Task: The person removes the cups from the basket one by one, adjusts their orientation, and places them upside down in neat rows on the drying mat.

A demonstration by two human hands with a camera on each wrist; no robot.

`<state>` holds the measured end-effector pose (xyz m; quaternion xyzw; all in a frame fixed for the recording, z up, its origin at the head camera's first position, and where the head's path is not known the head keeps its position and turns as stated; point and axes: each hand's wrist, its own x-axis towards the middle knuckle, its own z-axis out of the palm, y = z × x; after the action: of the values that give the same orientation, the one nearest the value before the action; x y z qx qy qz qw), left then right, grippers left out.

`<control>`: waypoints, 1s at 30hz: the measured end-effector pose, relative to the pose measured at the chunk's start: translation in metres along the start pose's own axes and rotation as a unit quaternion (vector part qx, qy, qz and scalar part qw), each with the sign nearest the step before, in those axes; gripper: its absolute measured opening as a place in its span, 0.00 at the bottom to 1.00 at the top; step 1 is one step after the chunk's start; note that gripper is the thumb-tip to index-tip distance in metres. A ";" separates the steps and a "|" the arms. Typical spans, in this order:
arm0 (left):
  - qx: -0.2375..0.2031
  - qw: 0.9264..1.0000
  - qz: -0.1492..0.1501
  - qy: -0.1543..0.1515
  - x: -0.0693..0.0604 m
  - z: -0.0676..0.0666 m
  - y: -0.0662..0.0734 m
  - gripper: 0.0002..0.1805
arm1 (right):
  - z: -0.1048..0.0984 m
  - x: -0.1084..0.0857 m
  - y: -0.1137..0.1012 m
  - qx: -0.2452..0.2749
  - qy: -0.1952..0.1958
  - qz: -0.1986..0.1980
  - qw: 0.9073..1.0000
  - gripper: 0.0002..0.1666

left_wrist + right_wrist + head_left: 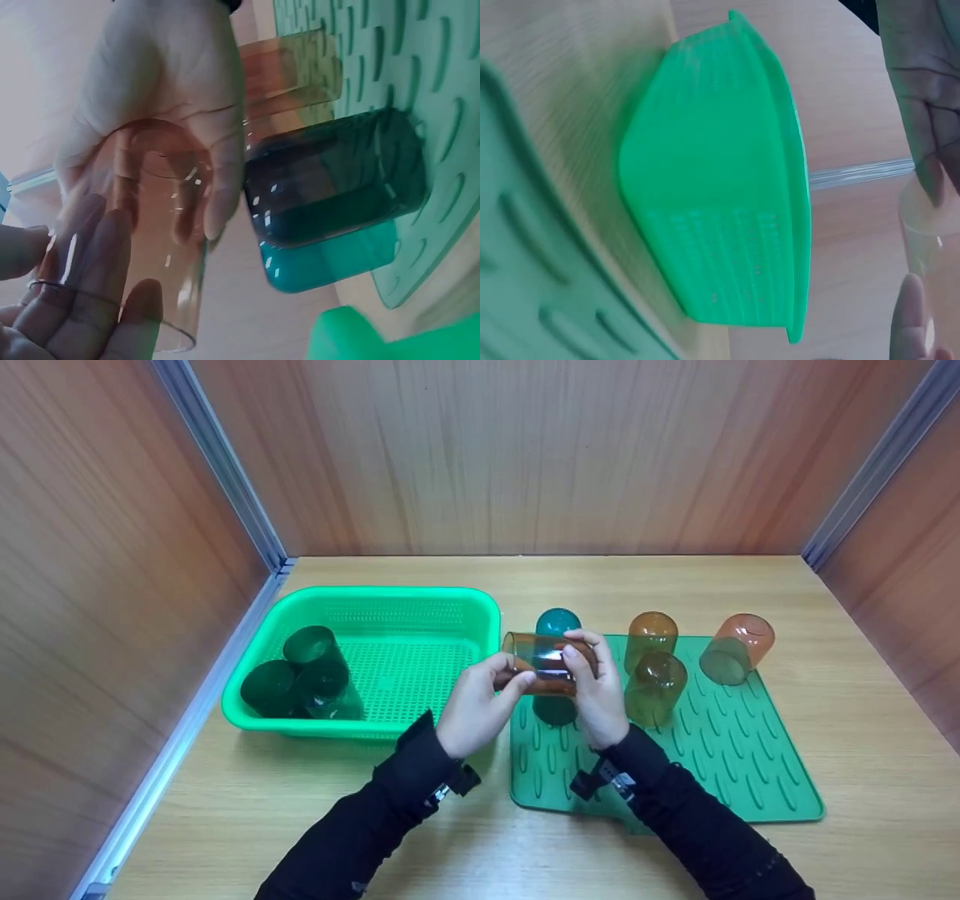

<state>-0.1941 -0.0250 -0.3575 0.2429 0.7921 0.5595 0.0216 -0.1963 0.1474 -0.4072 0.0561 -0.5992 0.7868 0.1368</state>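
Note:
An amber see-through cup (546,664) lies sideways in the air between both hands, over the gap between basket and mat. At its left end my left hand (480,705) grips it, thumb on the near side. My right hand (598,690) holds the rounded right end, thumb on top. The left wrist view shows that cup (169,262) with its closed end against the right palm (165,75) and the left hand's fingers (90,270) by its rim. The right wrist view catches only part of the cup (937,262) and the left hand (922,90).
A green basket (390,592) stands on the left, with dark green cups (315,675) inside. On the right lies a ridged green mat (750,765) bearing teal cups (559,621), amber cups (656,690) and a pink cup (750,634), base up. Wooden walls (525,457) enclose the table.

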 end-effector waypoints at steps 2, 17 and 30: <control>0.006 1.000 0.015 -0.006 -0.002 0.002 -0.002 0.11 | -0.004 -0.001 -0.003 -0.019 -0.001 -0.007 1.000 0.15; 0.266 0.955 0.058 -0.114 -0.033 0.032 -0.032 0.33 | -0.072 0.014 -0.050 -0.133 0.063 -0.093 0.985 0.16; 0.401 0.891 -0.048 -0.209 -0.042 0.054 -0.072 0.43 | -0.133 0.017 -0.081 -0.260 0.144 -0.134 0.945 0.15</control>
<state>-0.1663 -0.0133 -0.4522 0.3035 0.9370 0.1294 0.1144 -0.1792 0.2970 -0.3641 -0.0153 -0.7437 0.5778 0.3360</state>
